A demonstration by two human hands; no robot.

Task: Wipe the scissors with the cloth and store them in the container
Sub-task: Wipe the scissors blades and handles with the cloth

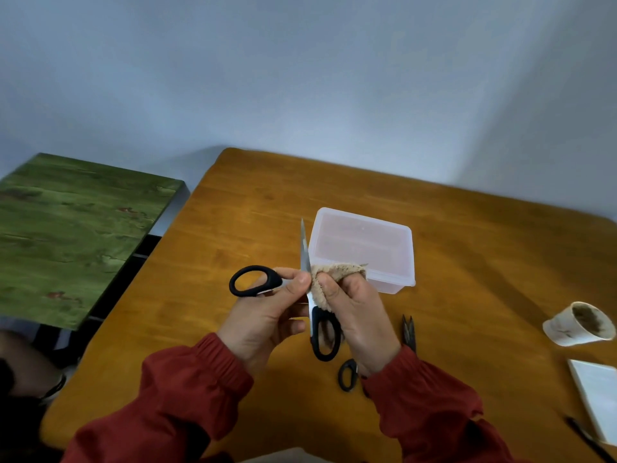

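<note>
Black-handled scissors (pixel 304 252) are held opened wide above the wooden table (pixel 233 212), one blade pointing up and one handle loop sticking out to the left. My left hand (pixel 267 315) grips them near the pivot. My right hand (pixel 354 312) pinches a beige cloth (pixel 337 272) against the upright blade. The clear plastic container (pixel 362 245) stands just behind the hands, with its lid on.
A second pair of black scissors (pixel 347 374) and small black snips (pixel 409 330) lie on the table by my right wrist. At the right are a tipped white cup (pixel 581 324), a white flat object (pixel 597 392) and a black pen (pixel 587 439). A green table (pixel 66 228) stands left.
</note>
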